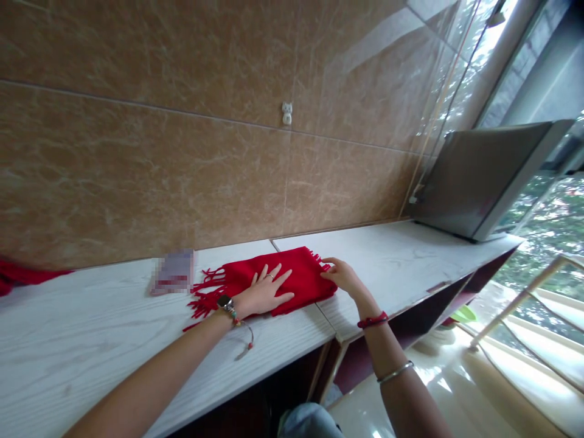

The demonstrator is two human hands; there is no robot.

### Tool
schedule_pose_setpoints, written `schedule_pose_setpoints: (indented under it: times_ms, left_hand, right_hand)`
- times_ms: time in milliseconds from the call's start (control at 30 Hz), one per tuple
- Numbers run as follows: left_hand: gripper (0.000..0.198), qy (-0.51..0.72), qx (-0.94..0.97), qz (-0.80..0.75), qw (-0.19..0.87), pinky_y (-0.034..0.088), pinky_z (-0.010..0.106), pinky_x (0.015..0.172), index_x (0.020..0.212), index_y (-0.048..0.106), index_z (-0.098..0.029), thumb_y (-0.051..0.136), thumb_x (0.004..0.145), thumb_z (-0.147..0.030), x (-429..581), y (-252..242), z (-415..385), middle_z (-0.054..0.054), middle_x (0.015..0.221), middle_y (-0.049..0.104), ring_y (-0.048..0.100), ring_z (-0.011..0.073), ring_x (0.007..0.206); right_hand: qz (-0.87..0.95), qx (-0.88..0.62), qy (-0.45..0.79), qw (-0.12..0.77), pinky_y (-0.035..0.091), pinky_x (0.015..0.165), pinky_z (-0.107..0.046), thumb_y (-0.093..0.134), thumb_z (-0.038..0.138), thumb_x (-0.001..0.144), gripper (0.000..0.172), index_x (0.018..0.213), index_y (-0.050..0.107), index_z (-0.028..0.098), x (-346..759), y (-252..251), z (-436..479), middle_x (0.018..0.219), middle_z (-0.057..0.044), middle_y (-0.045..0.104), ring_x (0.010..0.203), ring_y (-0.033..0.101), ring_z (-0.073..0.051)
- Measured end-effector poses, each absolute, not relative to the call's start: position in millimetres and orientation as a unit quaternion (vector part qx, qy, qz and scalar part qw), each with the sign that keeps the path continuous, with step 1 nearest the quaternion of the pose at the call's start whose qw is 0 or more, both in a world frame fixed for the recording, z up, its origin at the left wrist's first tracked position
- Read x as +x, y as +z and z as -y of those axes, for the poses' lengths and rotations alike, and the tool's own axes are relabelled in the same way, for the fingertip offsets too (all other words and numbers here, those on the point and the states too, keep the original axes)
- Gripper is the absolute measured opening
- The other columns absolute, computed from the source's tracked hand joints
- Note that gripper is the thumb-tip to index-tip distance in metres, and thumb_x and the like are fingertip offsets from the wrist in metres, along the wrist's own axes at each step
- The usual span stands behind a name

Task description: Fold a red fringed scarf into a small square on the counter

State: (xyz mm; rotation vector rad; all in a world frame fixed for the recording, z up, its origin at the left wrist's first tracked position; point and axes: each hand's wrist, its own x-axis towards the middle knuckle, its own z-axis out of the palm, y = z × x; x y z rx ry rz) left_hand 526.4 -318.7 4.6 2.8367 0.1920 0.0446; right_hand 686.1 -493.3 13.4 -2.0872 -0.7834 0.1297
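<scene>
A red scarf (296,274) lies folded into a flat, roughly rectangular bundle on the white countertop, fringe showing at its left and right ends. My left hand (264,295) rests flat on top of it, fingers spread, with a watch and a beaded bracelet at the wrist. At the scarf's right end, my right hand (341,277) has its thumb and fingers curled round the fringed edge. A red band and a silver bangle circle that arm.
A blurred-out flat item (173,272) sits left of the scarf. More red cloth (22,275) lies at the far left. A brown tiled wall (182,170) backs the countertop (91,340). A grey box-shaped appliance (483,176) stands at the right end, near windows.
</scene>
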Motion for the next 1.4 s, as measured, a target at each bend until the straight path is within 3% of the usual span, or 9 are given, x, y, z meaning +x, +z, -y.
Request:
schedule_pose_setpoints:
  times_ms: [167,333,400,633,833,967,1167,1267,1400]
  left_hand:
    - [0.078,0.044,0.990,-0.060,0.119,0.009,0.057,0.100,0.139,0.013,-0.030,0.040,0.076,-0.065,520,12,312,0.009,0.147,0.008,-0.001,0.0385,0.130]
    - [0.051,0.127,0.990,-0.043,0.040,0.015,0.046,0.104,0.128,0.041,-0.024,0.043,0.083,-0.048,508,30,319,0.012,0.136,0.034,0.024,0.0275,0.128]
    - [0.049,0.128,0.989,-0.060,0.041,0.021,0.043,0.102,0.127,0.044,-0.023,0.040,0.085,-0.047,504,30,322,0.012,0.134,0.036,0.028,0.0268,0.126]
    - [0.063,0.036,0.989,-0.080,0.118,0.015,0.050,0.103,0.140,0.013,-0.026,0.031,0.086,-0.053,500,6,316,0.011,0.147,0.007,0.004,0.0294,0.133]
    - [0.074,0.005,0.987,-0.065,0.147,0.007,0.060,0.099,0.139,-0.002,-0.034,0.035,0.081,-0.061,498,9,310,0.006,0.146,-0.011,-0.009,0.0300,0.132]
    - [0.081,-0.047,0.984,-0.087,0.150,0.005,0.065,0.095,0.138,0.000,-0.035,0.036,0.074,-0.070,498,11,306,0.007,0.144,-0.015,-0.011,0.0348,0.130]
    - [0.084,-0.056,0.983,-0.093,0.151,0.004,0.065,0.095,0.139,0.003,-0.034,0.033,0.071,-0.075,498,9,303,0.006,0.144,-0.013,-0.010,0.0379,0.129]
    - [0.081,-0.043,0.984,-0.082,0.149,0.003,0.063,0.097,0.139,0.005,-0.034,0.029,0.073,-0.074,498,8,302,0.006,0.145,-0.012,-0.011,0.0358,0.129]
    - [0.083,-0.042,0.985,-0.078,0.146,0.003,0.062,0.098,0.139,0.005,-0.034,0.028,0.071,-0.076,498,8,300,0.006,0.145,-0.012,-0.010,0.0362,0.130]
  right_hand:
    - [0.324,-0.849,0.017,0.417,0.038,0.048,-0.019,0.057,0.014,0.068,0.029,0.097,0.060,0.016,687,10,495,0.053,0.006,0.053,0.050,0.051,-0.009]
    - [0.340,-0.866,0.009,0.365,0.040,0.051,-0.021,0.057,0.022,0.072,0.034,0.106,0.058,0.016,696,23,480,0.067,0.000,0.063,0.057,0.055,-0.011]
    - [0.342,-0.870,0.012,0.356,0.041,0.054,-0.021,0.057,0.022,0.073,0.036,0.109,0.057,0.016,706,28,464,0.071,-0.002,0.064,0.058,0.056,-0.011]
    - [0.310,-0.879,0.036,0.361,0.041,0.050,-0.021,0.063,0.014,0.066,0.041,0.107,0.058,0.010,739,32,418,0.056,0.001,0.060,0.049,0.053,-0.010]
    - [0.305,-0.876,-0.005,0.373,0.044,0.054,-0.020,0.056,0.016,0.073,0.038,0.110,0.054,0.014,740,19,416,0.067,0.000,0.063,0.057,0.057,-0.010]
    - [0.317,-0.886,-0.041,0.335,0.045,0.068,-0.025,0.059,0.012,0.069,0.031,0.100,0.061,0.015,733,11,416,0.073,-0.003,0.065,0.070,0.060,-0.014]
    - [0.399,-0.856,-0.145,0.296,0.041,0.088,-0.032,0.047,0.017,0.080,0.039,0.118,0.050,0.013,703,24,443,0.112,-0.014,0.056,0.102,0.054,-0.020]
    - [0.495,-0.817,-0.186,0.231,0.037,0.096,-0.034,0.038,0.021,0.085,0.038,0.122,0.048,0.015,677,23,464,0.124,-0.013,0.049,0.113,0.047,-0.020]
    - [0.528,-0.835,-0.120,0.100,0.032,0.099,-0.046,0.033,0.031,0.089,0.044,0.129,0.040,0.014,650,5,483,0.132,-0.014,0.042,0.124,0.035,-0.023]
